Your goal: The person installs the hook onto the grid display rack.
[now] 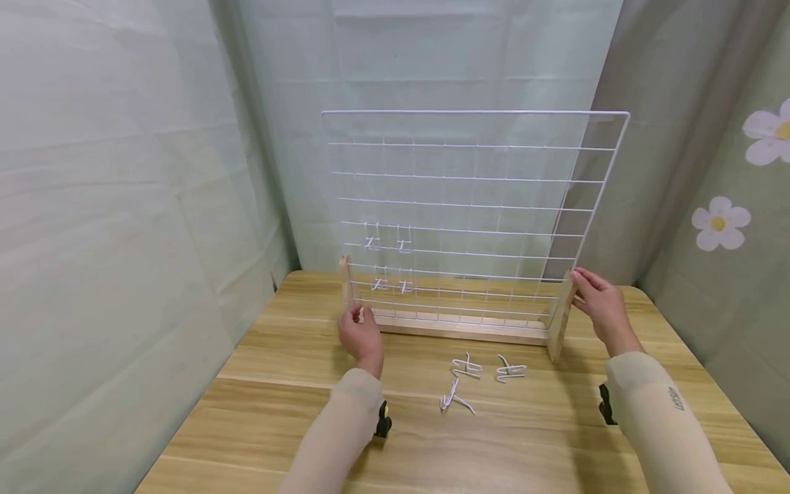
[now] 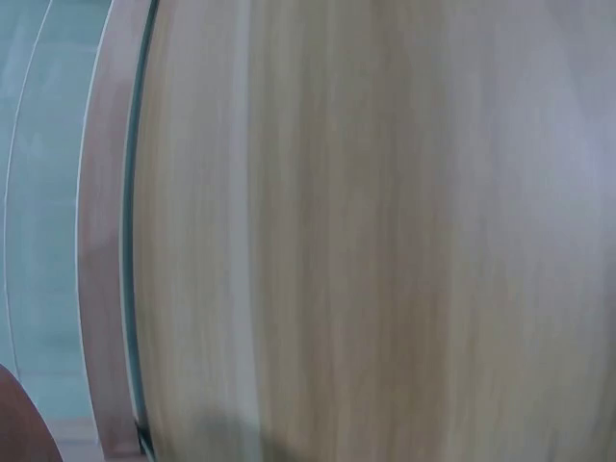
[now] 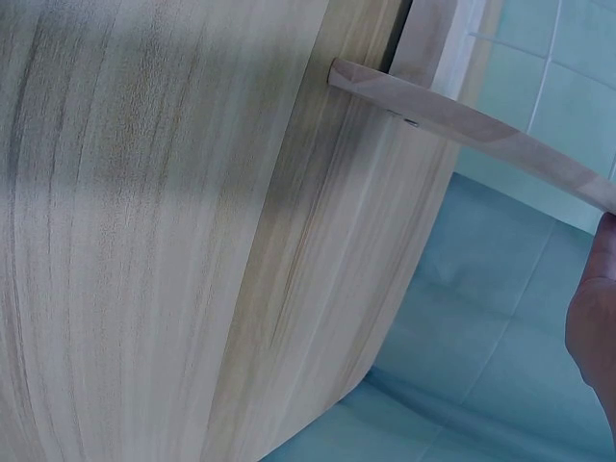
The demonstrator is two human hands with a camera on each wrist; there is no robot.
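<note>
A white wire grid (image 1: pixel 469 178) stands upright in a wooden stand (image 1: pixel 463 328) with a side post at each end. My left hand (image 1: pixel 363 337) grips the lower front of the left post, hiding that part of it. At the other end my right hand (image 1: pixel 600 305) pinches the upper edge of the right post (image 1: pixel 560 319). That post also shows in the right wrist view, with part of the hand (image 3: pixel 592 318) against its end. Several white wire hooks (image 1: pixel 404 245) hang in two rows at the grid's lower left.
Three loose white wire hooks, one of them a single hook (image 1: pixel 511 369), lie on the wooden table (image 1: pixel 494 453) in front of the stand. Pale curtains (image 1: pixel 123 226) surround the table at the left, back and right.
</note>
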